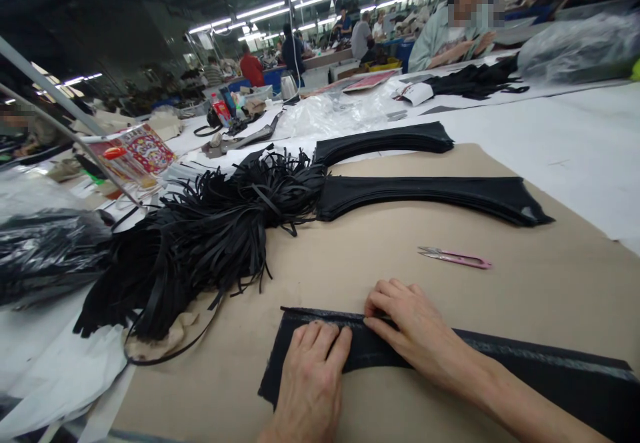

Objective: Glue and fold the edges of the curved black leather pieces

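A long black fabric piece (555,379) with a shiny grey strip along its upper edge lies across the front of the brown board. My left hand (313,366) rests on its left part, fingers lying on the cloth and pressing it down. Just to the right, my right hand (413,326) pinches the folded upper edge between thumb and fingers. Pink-handled thread snips (457,257) lie on the board beyond my right hand. Farther back are two stacks of curved black fabric pieces, a nearer stack (420,193) and a farther stack (385,143).
A heap of black strips (225,223) spreads over the board's left side. Clear plastic (335,113), black fabric pieces (473,81) and a plastic-wrapped bundle (583,49) lie at the back. A metal pole (50,89) slants on the left. A co-worker (450,36) sits across the table.
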{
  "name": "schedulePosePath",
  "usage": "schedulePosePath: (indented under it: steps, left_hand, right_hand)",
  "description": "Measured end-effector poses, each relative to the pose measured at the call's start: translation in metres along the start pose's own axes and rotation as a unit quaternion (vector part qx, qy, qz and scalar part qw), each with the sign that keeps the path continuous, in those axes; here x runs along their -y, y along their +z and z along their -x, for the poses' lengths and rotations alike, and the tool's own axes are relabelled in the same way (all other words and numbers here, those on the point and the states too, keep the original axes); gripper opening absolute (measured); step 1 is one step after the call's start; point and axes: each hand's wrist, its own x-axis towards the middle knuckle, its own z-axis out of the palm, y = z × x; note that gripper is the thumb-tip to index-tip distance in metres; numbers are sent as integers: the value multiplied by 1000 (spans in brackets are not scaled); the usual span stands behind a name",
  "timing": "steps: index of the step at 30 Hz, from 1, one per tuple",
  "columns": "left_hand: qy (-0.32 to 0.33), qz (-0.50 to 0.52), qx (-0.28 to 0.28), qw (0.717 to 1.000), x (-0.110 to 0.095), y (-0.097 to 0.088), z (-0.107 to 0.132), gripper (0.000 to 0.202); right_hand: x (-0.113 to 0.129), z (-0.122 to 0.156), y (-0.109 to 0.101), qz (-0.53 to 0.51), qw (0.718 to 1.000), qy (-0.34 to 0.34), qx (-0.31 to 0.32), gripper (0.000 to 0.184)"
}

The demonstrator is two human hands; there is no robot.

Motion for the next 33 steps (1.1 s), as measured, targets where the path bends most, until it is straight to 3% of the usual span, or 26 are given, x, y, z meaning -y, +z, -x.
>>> schedulePosePath:
  steps: [23,33]
  left_hand:
    - [-11,-42,40,998,-4,-7,-6,44]
    - [7,-49,22,999,-6,-10,-9,43]
  right_hand:
    - [3,-6,6,28,1000,-2,-12,17]
    - [2,-5,9,40,999,0,-18,18]
